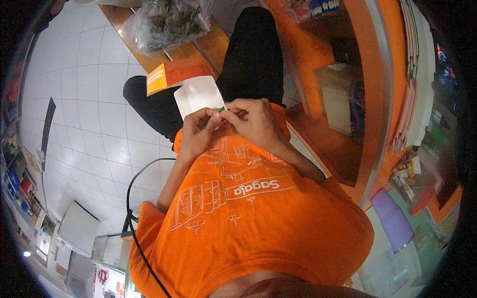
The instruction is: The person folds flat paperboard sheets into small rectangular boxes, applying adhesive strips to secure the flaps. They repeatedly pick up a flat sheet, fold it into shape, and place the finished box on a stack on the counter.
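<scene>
Small green piece [222, 110] sits right at the fingertips, between the two thumbs; we cannot tell whether it is a separate scrap or part of the folded carton [198, 97]; nor can we make out its long axis. We note the carton just beyond the fingers and a little to their left, white inner panel nearest, its orange-and-red band farther out and running roughly left to right; the panel slopes from upper left down toward the fingers, its lower edge meeting them; the left hand [198, 130] is the nearer to it, the right hand [256, 121] standing at its right-hand corner.

Finger state: thumb and forefinger of each hand drawn to a close pinch on the green piece, almost no gap visible; whether the carton edge is also in the grip, we cannot tell.

Outward: black trousers [253, 52] beyond the fingers, behind the carton; orange shirt [243, 198] on the near side; farther out, past the carton, a clear plastic bag [166, 25] with dark contents on a wooden surface [144, 58]; pale tiled floor [94, 99] to the left; black cable [130, 191] lower left; purple sheet [392, 218] well off to the right.
</scene>
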A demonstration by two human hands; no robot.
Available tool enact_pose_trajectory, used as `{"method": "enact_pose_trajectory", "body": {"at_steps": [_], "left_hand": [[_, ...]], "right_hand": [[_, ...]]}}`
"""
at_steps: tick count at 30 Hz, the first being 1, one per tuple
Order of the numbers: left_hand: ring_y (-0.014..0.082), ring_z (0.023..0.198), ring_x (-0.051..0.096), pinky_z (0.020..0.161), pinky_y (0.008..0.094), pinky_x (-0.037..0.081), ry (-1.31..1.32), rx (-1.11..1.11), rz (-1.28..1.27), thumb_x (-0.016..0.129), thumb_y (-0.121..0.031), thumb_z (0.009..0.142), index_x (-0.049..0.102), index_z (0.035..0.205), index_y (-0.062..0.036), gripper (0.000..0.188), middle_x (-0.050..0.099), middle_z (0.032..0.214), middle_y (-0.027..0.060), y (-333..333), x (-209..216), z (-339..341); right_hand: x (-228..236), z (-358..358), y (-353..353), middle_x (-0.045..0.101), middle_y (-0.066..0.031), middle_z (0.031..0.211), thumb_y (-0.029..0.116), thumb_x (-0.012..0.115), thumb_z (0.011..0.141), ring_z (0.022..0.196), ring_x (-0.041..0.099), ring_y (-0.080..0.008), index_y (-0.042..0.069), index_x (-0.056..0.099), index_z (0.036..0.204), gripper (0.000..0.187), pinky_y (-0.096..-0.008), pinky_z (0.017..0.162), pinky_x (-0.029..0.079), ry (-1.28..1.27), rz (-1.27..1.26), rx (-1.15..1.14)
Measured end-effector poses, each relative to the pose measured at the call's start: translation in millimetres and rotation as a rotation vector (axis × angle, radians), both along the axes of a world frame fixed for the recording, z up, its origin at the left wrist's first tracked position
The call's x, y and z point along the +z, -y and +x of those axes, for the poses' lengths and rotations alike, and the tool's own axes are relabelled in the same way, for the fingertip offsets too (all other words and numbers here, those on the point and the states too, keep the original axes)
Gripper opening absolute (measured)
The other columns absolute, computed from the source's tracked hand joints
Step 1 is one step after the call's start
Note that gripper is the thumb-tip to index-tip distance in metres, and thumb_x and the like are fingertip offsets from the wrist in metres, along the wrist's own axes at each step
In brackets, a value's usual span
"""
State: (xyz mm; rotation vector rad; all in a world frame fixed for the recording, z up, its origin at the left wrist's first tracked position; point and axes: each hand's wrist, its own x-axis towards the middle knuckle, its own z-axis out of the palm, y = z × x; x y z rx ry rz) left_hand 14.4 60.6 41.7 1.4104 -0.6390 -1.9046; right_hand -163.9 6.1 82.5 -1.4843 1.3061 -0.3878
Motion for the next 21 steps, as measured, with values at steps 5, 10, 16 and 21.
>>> {"method": "enact_pose_trajectory", "body": {"at_steps": [5, 10, 16, 21], "left_hand": [[0.0077, 0.079, 0.060, 0.074, 0.0213, 0.050, -0.072, 0.095, -0.100, 0.064, -0.009, 0.095, 0.065, 0.102, 0.0013, 0.013, 0.068, 0.090, 0.0037, 3, 4, 0], [0.0081, 0.078, 0.062, 0.071, 0.0205, 0.052, -0.115, 0.106, -0.002, 0.069, -0.001, 0.088, 0.065, 0.103, 0.0003, 0.015, 0.069, 0.091, 0.0042, 7, 4, -2], [0.0081, 0.073, 0.064, 0.065, 0.0221, 0.054, -0.292, 0.127, 0.160, 0.070, 0.001, 0.086, 0.068, 0.096, -0.0004, 0.010, 0.069, 0.087, 0.0039, -3, -16, 4], [0.0111, 0.078, 0.065, 0.070, 0.0243, 0.055, -0.470, 0.211, 0.217, 0.069, -0.001, 0.087, 0.067, 0.102, -0.0034, 0.015, 0.069, 0.092, 0.0038, 6, 0, 1]], "right_hand": [[-13, -5, 1, 0.071, -0.0098, 0.073, 0.011, 0.075, 0.082, 0.063, 0.066, -0.0121, -0.001, 0.071, 0.089, 0.015, -0.0289, 0.057, 0.051, 0.222, 0.172, -0.118], [-14, -2, -1, 0.070, -0.0116, 0.073, 0.012, 0.078, 0.078, 0.062, 0.066, -0.0139, 0.000, 0.071, 0.084, 0.015, -0.0296, 0.056, 0.050, 0.191, 0.124, -0.129], [-4, -6, 8, 0.067, -0.0080, 0.070, 0.017, 0.081, 0.076, 0.067, 0.064, -0.0148, 0.001, 0.066, 0.077, 0.022, -0.0314, 0.061, 0.049, 0.132, 0.132, -0.033], [-14, -8, 13, 0.061, -0.0043, 0.072, 0.025, 0.086, 0.073, 0.072, 0.057, -0.0142, 0.004, 0.061, 0.074, 0.032, -0.0308, 0.065, 0.046, 0.354, 0.010, 0.008]]}}
